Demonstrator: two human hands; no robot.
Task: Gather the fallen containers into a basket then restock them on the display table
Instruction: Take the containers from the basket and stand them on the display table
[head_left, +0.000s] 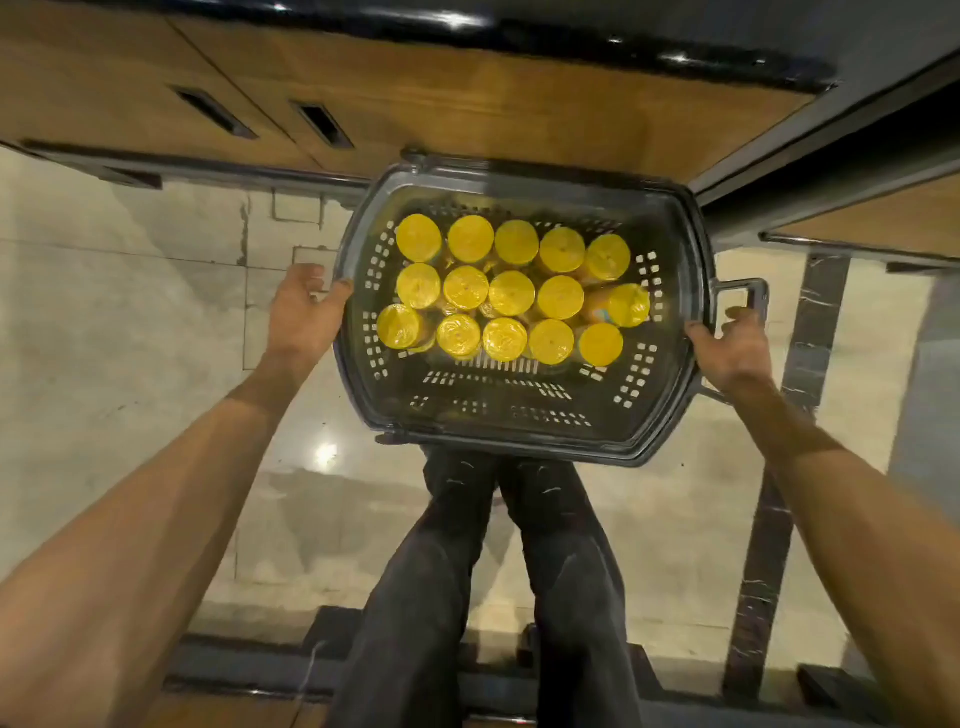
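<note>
You stand on a pale stone floor with thin lines between the tiles. Across the top of the frame runs a wooden cabinet with a shiny dark top and two dark slots in its front. This may be the display table, but its top is hard to see from here. Your legs in dark trousers fill the bottom middle.

The basket sits in the middle of the frame, just above your legs, and it hides your feet. It is dark grey plastic with small holes in its walls. Inside it are the containers, packed in three rows with their yellow lids facing up. One container at the right end of the middle row leans on its side.

Your left hand grips the left rim, with the thumb over the edge and the fingers curled outside. Your right hand grips the right rim, just below the small side handle, fingers curled too.

The basket looks full, so it will likely be heavy. The plastic is stiff, but the rim may bend a little. Hold both sides and keep it level, or the containers could tip and roll. The lids look smooth, so take each container by its sides.
</note>
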